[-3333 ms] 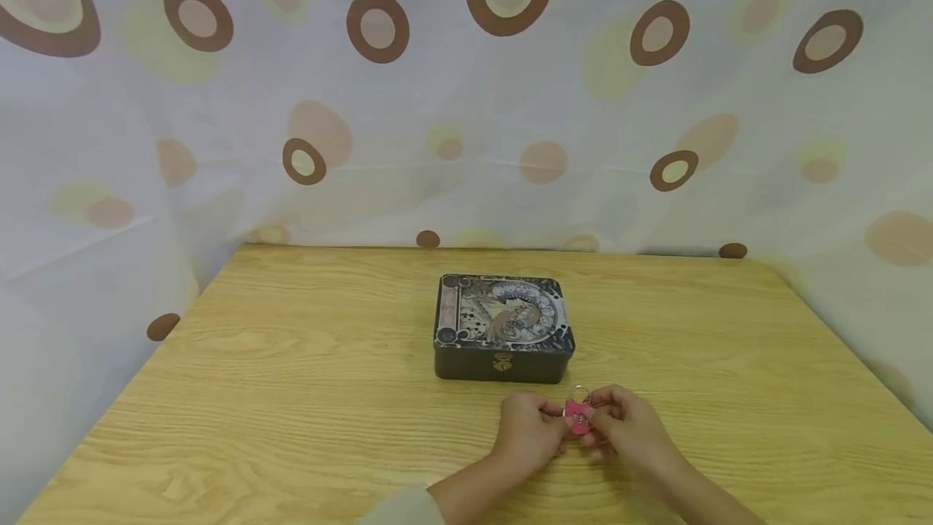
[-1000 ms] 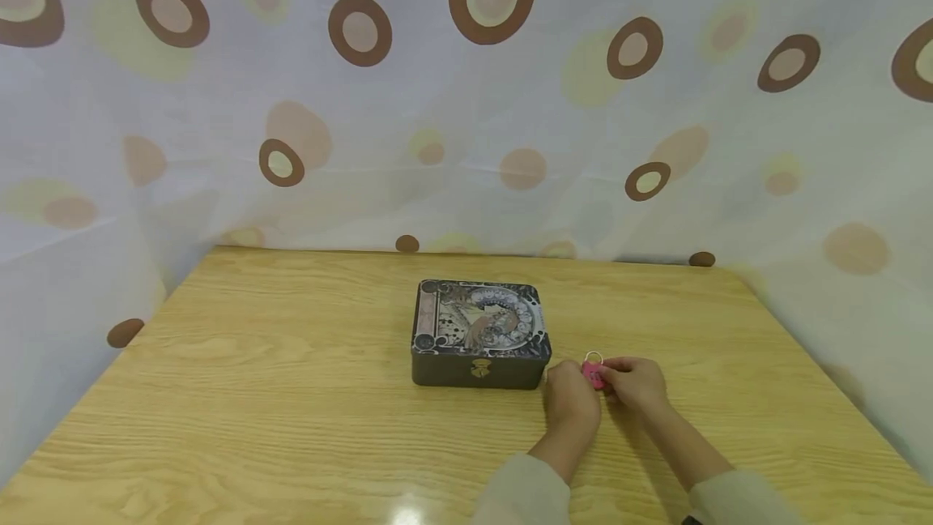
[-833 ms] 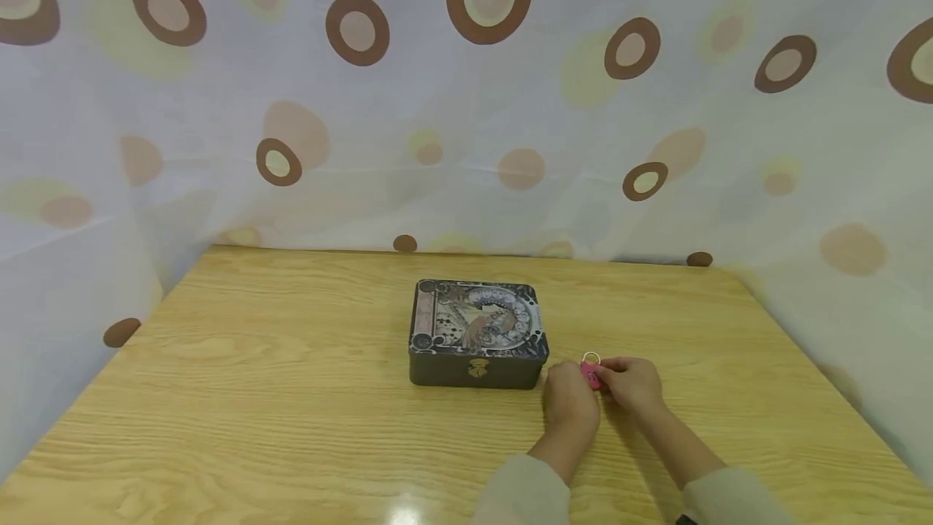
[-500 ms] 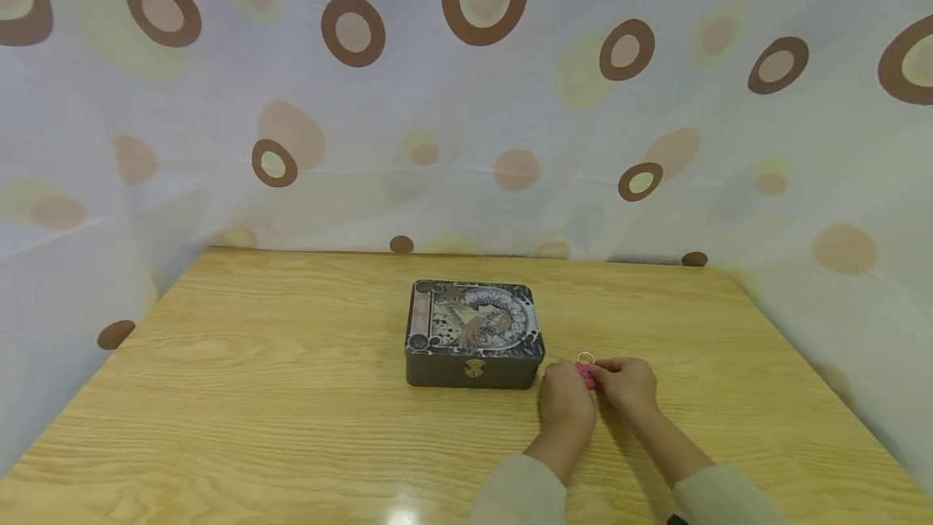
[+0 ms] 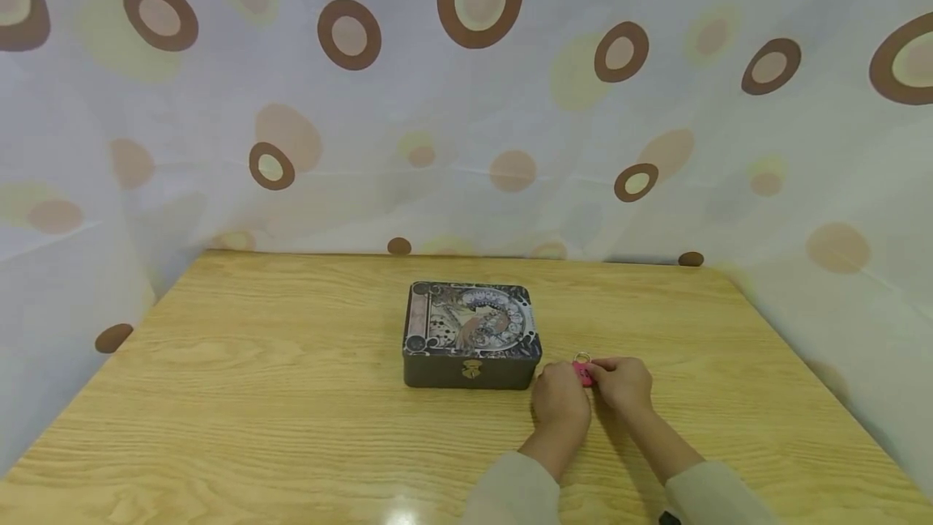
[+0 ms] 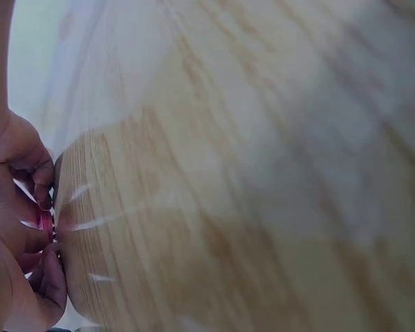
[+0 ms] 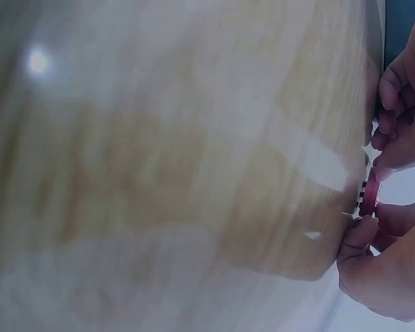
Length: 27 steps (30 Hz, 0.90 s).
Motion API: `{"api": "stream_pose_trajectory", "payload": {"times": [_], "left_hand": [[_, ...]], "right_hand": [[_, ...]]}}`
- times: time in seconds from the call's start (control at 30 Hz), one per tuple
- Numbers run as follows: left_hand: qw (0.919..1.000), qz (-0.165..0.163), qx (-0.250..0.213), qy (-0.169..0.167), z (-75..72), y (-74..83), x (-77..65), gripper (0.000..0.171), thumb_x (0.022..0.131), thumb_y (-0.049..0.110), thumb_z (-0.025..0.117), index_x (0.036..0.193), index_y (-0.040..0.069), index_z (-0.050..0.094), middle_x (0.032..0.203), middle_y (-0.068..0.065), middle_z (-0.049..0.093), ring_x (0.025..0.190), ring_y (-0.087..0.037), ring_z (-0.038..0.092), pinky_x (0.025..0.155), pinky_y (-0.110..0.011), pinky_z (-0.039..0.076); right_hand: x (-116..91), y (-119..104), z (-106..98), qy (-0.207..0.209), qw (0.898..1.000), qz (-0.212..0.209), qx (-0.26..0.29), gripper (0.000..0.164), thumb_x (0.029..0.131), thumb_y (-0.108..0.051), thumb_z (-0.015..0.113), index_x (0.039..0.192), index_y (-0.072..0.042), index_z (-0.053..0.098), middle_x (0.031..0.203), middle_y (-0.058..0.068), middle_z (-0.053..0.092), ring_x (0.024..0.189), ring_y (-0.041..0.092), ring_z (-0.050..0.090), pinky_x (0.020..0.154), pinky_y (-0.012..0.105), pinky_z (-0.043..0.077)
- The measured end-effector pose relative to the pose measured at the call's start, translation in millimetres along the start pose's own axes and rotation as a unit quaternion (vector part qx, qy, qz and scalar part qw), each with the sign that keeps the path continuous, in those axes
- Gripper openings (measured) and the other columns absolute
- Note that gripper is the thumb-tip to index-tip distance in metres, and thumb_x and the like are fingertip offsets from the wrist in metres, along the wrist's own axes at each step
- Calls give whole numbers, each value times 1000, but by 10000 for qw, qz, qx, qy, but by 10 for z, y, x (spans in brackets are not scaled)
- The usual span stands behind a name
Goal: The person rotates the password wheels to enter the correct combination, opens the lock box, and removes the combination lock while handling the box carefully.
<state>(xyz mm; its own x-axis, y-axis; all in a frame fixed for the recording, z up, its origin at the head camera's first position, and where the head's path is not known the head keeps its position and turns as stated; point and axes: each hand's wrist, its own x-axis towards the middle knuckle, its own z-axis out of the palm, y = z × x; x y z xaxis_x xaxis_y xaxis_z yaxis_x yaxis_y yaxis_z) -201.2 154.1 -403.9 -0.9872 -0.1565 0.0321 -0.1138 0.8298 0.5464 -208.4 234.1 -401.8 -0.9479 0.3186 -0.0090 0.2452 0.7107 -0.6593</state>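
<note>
A small pink combination padlock (image 5: 583,375) with a silver shackle (image 5: 582,357) sits just right of a dark tin box (image 5: 470,373). My left hand (image 5: 563,402) grips the padlock from the left, and its back hides part of the body. From the other side, my right hand (image 5: 627,383) pinches it between thumb and fingers. The shackle points away from me. In the left wrist view the pink lock body (image 6: 46,223) shows edge-on between both hands' fingertips. Small dark dials line its edge (image 7: 364,194) in the right wrist view.
The box has a picture lid (image 5: 474,318) and a brass clasp (image 5: 471,369) on its front; its lid is down. It stands on a wood-grain table (image 5: 255,411). A patterned cloth (image 5: 423,104) hangs behind the table and along its sides.
Since the oldest frame, both hands have carried the padlock away from me and rightward, beside the box's front right corner. Over the last second the hands stay there; the view shifts slightly.
</note>
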Motion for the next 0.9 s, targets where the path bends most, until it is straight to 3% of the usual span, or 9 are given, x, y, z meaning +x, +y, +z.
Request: {"api": "stream_pose_trajectory", "payload": {"times": [0.3,0.5,0.67,0.77,0.9], "left_hand": [[9982,294,-493,-166,-14,-50,21,12,79,7,58,70,5,66,72,-7,62,67,-20,63,58,-27,50],[9966,640,-487,-155,-50,-111,-2,10,75,11,63,68,6,66,71,-6,61,67,-18,62,59,-25,49],[9937,989,-382,-350,-97,-194,-37,7,75,15,67,74,8,68,74,-4,62,72,-16,61,63,-22,49],[9910,1190,-307,-522,-136,-256,-65,7,76,17,66,74,11,68,73,-2,63,71,-15,61,60,-22,48],[9865,1447,-337,-690,-233,-356,-117,8,77,20,66,80,14,70,79,3,68,73,-12,64,59,-23,48]], "right_hand": [[37,-14,0,-113,9999,16,-42,25,85,-12,57,95,8,66,102,25,63,105,43,52,83,46,45],[70,-8,0,-66,9999,-26,-124,25,85,-12,56,96,8,66,103,26,62,107,44,50,87,48,43],[87,15,-13,-41,9999,0,-152,26,85,-14,56,97,7,66,105,26,62,107,44,50,88,49,42],[84,35,-41,-124,9999,113,1,29,86,-16,56,99,8,64,107,27,61,105,42,51,84,44,44],[66,57,-104,-330,9980,317,444,34,87,-17,54,105,12,59,105,28,60,90,32,55,67,29,47]]}}
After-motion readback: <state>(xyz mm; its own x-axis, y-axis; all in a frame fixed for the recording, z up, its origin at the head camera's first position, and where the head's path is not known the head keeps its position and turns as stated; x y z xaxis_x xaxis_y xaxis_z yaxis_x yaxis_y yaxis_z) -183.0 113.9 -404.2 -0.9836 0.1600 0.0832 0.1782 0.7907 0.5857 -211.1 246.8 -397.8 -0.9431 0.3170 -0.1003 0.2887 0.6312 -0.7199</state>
